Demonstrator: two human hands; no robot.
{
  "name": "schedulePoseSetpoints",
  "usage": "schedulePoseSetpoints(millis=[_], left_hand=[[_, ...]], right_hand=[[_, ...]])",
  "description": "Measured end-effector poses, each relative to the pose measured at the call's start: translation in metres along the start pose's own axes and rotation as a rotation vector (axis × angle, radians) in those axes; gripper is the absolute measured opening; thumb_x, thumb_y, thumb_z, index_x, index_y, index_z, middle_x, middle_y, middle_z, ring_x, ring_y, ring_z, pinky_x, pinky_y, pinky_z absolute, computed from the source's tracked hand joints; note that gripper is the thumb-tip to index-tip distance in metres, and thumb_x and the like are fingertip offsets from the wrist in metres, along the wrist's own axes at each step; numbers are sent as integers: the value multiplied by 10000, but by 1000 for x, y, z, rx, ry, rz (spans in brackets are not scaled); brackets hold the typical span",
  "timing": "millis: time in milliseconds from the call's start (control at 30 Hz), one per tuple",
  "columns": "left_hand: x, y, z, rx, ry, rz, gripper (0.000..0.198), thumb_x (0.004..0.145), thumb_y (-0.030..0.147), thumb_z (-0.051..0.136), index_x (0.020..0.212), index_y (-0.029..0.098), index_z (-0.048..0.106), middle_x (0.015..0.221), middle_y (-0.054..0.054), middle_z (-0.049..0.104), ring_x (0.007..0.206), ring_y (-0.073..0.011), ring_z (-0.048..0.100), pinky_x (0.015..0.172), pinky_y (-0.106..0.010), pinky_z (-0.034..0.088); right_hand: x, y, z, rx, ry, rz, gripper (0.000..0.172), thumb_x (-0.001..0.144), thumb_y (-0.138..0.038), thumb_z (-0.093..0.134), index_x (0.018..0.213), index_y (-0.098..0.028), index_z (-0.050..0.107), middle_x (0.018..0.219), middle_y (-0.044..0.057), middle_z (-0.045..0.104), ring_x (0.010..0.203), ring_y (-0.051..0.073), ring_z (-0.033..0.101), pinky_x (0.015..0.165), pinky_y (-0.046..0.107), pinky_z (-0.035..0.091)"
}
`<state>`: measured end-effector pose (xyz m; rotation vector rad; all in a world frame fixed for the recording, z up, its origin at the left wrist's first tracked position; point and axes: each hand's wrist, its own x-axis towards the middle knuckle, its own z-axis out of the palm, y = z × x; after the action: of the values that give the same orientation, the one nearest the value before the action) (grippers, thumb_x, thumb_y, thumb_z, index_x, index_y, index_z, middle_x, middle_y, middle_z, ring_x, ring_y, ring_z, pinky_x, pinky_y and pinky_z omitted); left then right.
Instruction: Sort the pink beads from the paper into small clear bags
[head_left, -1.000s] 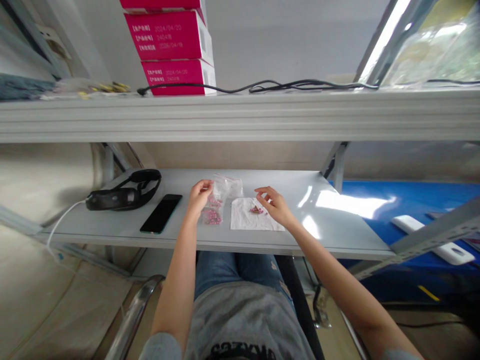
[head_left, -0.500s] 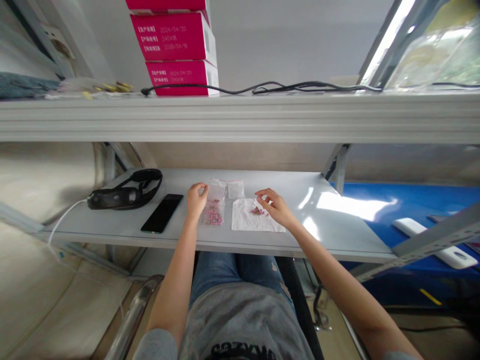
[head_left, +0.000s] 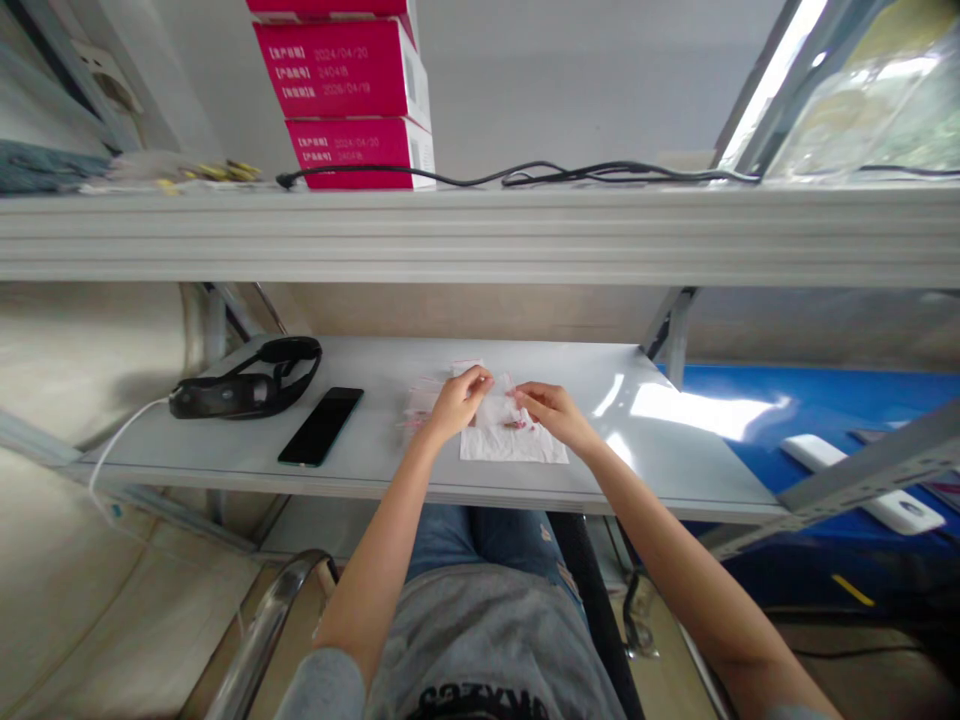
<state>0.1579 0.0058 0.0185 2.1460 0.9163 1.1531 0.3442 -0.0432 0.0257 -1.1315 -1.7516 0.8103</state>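
My left hand is closed in a pinch on a small clear plastic bag, which hangs over the upper part of a white cloth. Facing it, my right hand has its thumb and fingertips together by the bag's right side. Something tiny and reddish shows at those fingertips, too small to name. Small pink and gold pieces lie on the cloth under my right hand. Left of my left hand are clear bags with pink beads, partly hidden by it.
A black phone and a black headband-like device with a white cable lie on the left of the grey table. Pink boxes and black cables sit on the shelf above. A white device rests on a blue surface at right.
My left hand has moved right, from the bag of pink beads to above the cloth, and a clear bag now shows between my hands. My right hand has stayed near the cloth, its fingertips closing.
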Motion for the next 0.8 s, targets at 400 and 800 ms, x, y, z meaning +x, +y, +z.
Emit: schedulePoseSetpoints(millis=[400,800], left_hand=[[-6,25,27,98,28,-16,297,864,425,433,712,187,525,666,6,555,636,-121,512,626,-239,389],[-4,18,31,-73,-30,-72,248,879,354,393,751,180,516,651,20,519,605,-108,479,593,-222,367]], right_hand=[[3,4,-4,4,122,16,259,746,-405,575,733,-157,648,595,2,570,487,88,428,447,218,338],[0,1,-5,-7,32,-20,299,769,-442,560,834,-181,690,756,37,678,528,111,526,481,231,412]])
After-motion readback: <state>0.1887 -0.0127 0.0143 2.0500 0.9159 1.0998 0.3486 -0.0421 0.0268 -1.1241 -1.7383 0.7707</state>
